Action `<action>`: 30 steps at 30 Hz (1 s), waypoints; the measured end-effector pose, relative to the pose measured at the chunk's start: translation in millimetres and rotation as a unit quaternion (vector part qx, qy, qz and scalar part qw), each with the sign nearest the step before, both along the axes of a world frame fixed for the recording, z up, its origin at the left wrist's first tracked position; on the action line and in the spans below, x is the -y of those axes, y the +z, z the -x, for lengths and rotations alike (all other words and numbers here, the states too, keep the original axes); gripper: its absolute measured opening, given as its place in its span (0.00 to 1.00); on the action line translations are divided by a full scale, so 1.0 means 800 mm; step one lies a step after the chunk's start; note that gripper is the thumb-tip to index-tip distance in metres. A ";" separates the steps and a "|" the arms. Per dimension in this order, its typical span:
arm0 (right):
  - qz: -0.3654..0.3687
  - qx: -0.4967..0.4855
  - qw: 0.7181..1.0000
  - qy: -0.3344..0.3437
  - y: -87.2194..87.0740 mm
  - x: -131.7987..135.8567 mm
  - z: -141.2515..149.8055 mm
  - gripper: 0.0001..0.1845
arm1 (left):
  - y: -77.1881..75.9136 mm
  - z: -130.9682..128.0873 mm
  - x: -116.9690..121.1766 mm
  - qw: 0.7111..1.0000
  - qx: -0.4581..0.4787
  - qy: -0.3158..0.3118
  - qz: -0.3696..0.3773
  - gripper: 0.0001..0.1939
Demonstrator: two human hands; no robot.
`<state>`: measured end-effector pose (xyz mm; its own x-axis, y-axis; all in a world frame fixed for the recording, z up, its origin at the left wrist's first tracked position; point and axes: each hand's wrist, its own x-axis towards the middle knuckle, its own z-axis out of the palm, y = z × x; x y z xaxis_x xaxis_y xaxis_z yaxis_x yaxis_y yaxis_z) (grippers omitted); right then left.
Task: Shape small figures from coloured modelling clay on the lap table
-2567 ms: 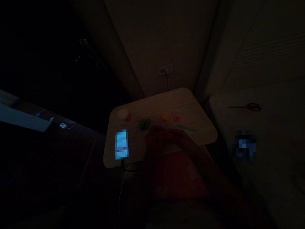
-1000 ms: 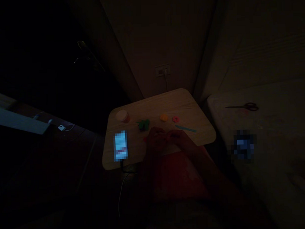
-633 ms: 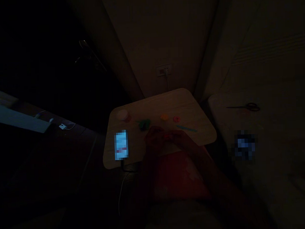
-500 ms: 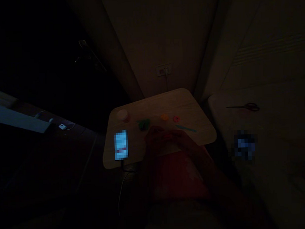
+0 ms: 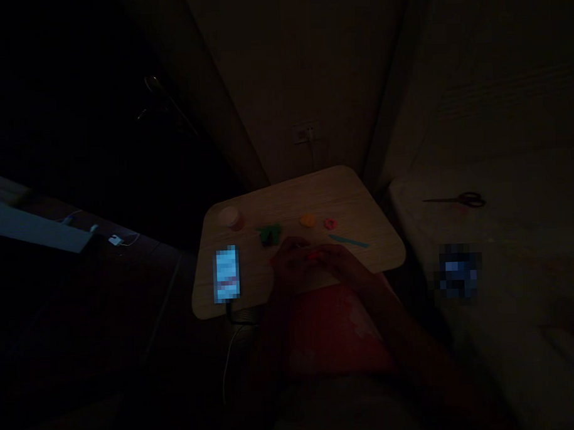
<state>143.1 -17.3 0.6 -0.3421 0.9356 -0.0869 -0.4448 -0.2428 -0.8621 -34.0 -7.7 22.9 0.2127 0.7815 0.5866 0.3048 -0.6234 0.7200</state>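
In dim light, my left hand and my right hand meet over the near part of a small wooden table. Both have curled fingers, pinching a small red lump of modelling clay between them. Another bit of red shows at the left edge of my left hand. Beyond the hands lie a dark green piece, a yellow-orange piece and a pinkish-red ring shape. A flat blue-green plastic knife rests near my right hand.
A pale-lidded tub stands at the table's back left, with a lit, blurred-out phone in front of it. Scissors lie on the pale surface to the right. A wall socket with a plugged-in cable is behind the table.
My hands stay together around the red lump, which shows a little more between the fingers. The objects on the table keep their places; the view shifts slightly.
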 end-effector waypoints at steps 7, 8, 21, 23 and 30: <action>0.039 -0.044 0.998 -0.012 0.009 0.003 -0.004 0.17 | -0.001 -0.001 -0.001 0.999 0.019 0.019 -0.030 0.14; 0.040 -0.045 0.998 -0.010 0.010 0.003 -0.004 0.17 | -0.002 -0.001 -0.002 0.999 0.020 0.017 -0.029 0.15; 0.027 -0.030 0.999 -0.013 0.006 0.000 0.000 0.19 | 0.000 -0.002 -0.001 1.000 -0.007 0.012 -0.027 0.12; 0.012 -0.004 1.000 -0.010 0.010 0.001 0.000 0.17 | -0.001 -0.002 -0.001 0.999 0.000 0.012 -0.036 0.12; 0.004 0.018 1.000 -0.004 0.003 0.001 -0.001 0.20 | -0.003 -0.002 0.001 0.998 -0.033 0.023 -0.055 0.11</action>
